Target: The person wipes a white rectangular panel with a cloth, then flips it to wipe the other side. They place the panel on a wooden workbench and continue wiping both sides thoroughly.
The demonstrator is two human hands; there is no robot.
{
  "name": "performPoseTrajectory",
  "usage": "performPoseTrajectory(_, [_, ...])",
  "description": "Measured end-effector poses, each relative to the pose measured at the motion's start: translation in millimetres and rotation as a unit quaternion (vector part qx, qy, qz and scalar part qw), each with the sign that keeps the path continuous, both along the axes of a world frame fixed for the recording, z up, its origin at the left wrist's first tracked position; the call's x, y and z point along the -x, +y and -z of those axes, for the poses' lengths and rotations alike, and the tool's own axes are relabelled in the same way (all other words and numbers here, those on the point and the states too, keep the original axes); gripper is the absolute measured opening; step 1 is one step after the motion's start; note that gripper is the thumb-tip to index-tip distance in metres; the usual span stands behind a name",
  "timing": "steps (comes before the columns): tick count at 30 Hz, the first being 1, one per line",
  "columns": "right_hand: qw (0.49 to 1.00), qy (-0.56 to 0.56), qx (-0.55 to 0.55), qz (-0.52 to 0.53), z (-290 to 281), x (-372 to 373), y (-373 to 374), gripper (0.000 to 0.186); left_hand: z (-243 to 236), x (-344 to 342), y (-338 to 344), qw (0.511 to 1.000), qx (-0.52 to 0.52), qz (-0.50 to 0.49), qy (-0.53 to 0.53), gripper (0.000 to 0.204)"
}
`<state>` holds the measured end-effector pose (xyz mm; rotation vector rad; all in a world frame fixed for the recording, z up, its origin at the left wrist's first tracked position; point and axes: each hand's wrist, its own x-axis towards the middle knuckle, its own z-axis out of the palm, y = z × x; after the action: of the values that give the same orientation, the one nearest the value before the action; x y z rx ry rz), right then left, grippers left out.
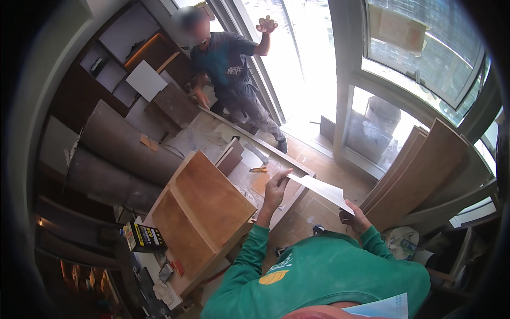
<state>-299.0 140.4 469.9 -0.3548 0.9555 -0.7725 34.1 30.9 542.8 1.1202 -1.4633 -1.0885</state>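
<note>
- We hold a white sheet (320, 190) right of the frame's centre, tilted, between both hands.
- Our left grip (274, 190) pinches its left end; our right grip (355, 216) closes on its right end.
- Left of it, an orange-handled cutter (258, 169) lies on the tabletop (197, 139).
- A brown wooden panel (199, 204) sits left of centre.
- At upper centre, a co-worker (226, 64) stands with one hand raised.

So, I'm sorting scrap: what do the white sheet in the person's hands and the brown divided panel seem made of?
White sheet: perhaps laminate or stiff card, smooth; it looks thin and evenly white. Brown divided panel: probably plywood, slightly satin, judging by its mottled face.
</note>
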Motion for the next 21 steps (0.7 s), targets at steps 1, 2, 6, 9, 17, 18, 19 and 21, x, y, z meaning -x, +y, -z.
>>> performPoseTrajectory(1, [0.997,0.078,0.016,-0.001,-7.1,-4.5,3.9,0.059,1.8,-1.5,1.4,1.0,0.017,-0.004,0.0,0.025])
performPoseTrajectory(2, [0.987,0.156,0.033,-0.004,-15.9,-7.8,5.4,0.066,-0.4,-2.2,3.6,0.999,0.034,-0.01,0.0,0.023])
performPoseTrajectory(6, [0.984,0.171,0.034,-0.036,-8.4,-1.5,4.2,0.077,-10.2,-2.1,11.8,0.997,0.051,-0.024,-0.061,0.018])
performPoseTrajectory(9, [0.976,0.211,0.031,-0.03,12.0,10.0,0.0,0.08,-16.4,6.0,14.7,0.993,0.083,-0.017,-0.088,0.018])
performPoseTrajectory(17, [0.948,0.303,0.089,0.041,75.4,38.9,0.6,0.048,-22.9,20.5,8.7,0.985,0.079,0.015,-0.153,0.018])
performPoseTrajectory(18, [0.941,0.322,0.095,0.047,80.2,42.3,3.7,0.05,-22.9,23.1,9.6,0.985,0.073,0.02,-0.154,0.019])
performPoseTrajectory(19, [0.933,0.341,0.102,0.053,85.1,45.2,7.0,0.055,-23.6,26.1,10.2,0.985,0.067,0.026,-0.156,0.019])
performPoseTrajectory(21, [0.911,0.385,0.135,0.056,83.5,40.1,8.9,0.064,-21.8,28.2,10.3,0.983,0.066,0.032,-0.166,0.02])
